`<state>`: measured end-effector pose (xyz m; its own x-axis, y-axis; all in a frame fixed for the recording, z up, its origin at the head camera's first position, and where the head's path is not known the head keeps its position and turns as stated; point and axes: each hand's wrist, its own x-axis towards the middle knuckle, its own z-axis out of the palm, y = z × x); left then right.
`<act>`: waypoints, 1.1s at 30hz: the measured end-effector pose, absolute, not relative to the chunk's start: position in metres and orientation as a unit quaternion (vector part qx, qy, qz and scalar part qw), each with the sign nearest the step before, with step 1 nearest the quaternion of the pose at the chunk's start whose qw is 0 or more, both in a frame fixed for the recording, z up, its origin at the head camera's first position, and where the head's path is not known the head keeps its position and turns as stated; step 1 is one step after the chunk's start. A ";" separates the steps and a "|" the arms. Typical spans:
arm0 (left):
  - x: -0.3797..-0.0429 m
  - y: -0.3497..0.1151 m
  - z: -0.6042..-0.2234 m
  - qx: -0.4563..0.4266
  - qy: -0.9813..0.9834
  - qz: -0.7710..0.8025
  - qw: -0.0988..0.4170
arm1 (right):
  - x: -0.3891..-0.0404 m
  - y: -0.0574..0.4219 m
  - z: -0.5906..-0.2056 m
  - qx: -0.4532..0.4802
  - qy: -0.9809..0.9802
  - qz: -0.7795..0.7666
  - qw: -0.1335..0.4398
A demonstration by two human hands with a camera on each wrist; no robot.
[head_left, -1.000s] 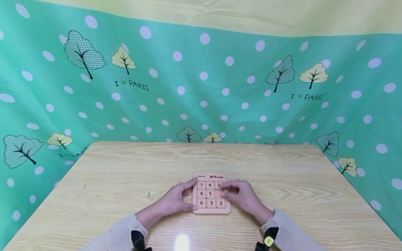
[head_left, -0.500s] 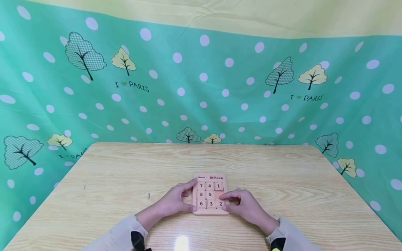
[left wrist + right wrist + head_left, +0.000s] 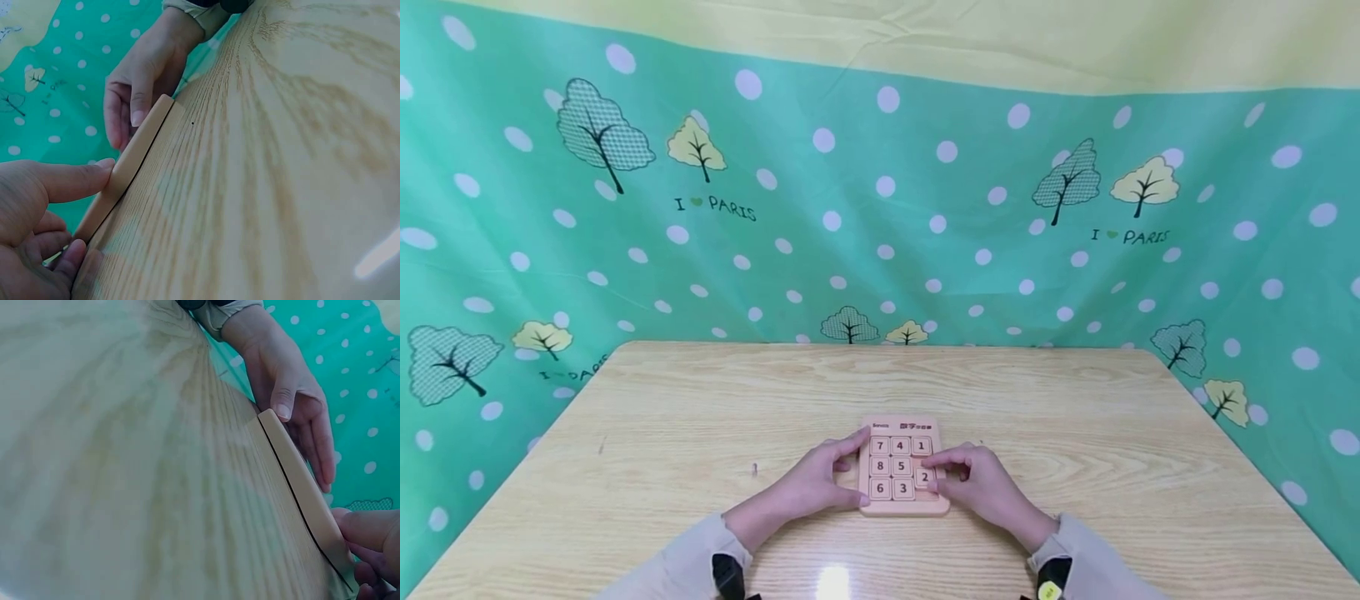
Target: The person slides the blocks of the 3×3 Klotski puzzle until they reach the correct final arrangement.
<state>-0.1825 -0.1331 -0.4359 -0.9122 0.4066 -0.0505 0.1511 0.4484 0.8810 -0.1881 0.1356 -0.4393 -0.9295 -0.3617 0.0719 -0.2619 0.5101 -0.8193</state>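
Note:
A pink sliding number puzzle [image 3: 868,510] lies flat on the table, its numbered square tiles in rows. My left hand [image 3: 814,477] grips its left side in the head view, index finger at the far corner and thumb at the near one. The left wrist view shows that thumb on the puzzle's side edge [image 3: 128,165]. My right hand [image 3: 988,486] holds the tile marked 2 [image 3: 924,477] between index finger and thumb. This tile sits partway between the middle and bottom rows of the right column, below the tile marked 1 [image 3: 921,446].
The wood-grain table [image 3: 700,400] extends around the puzzle on all sides. Behind it hangs a green dotted cloth [image 3: 820,183] with printed trees. A bright light reflection lies on the table's near part.
My right hand has moved from the tile marked 1 down to the tile marked 2, which has slid away from the bottom row toward the middle-row gap. My left hand stays in place.

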 end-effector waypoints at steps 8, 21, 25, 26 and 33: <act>-0.181 -0.133 -0.438 0.169 0.840 0.500 0.127 | -0.196 0.134 -0.444 -0.171 0.864 -0.472 0.046; -0.182 -0.133 -0.438 0.170 0.841 0.497 0.126 | -0.196 0.129 -0.446 -0.152 0.863 -0.482 0.027; -0.183 -0.133 -0.439 0.170 0.839 0.500 0.129 | -0.187 0.125 -0.444 -0.157 0.855 -0.493 0.031; -0.183 -0.133 -0.439 0.171 0.839 0.501 0.129 | -0.185 0.123 -0.444 -0.160 0.851 -0.499 0.032; -0.182 -0.134 -0.436 0.174 0.840 0.497 0.128 | -0.175 0.110 -0.442 -0.178 0.830 -0.528 0.024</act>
<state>-0.1824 -0.1338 -0.4363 -0.9069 0.4192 -0.0431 0.1642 0.4455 0.8801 -0.1750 0.1099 -0.4423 -0.9353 -0.3211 0.1486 -0.2708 0.3794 -0.8847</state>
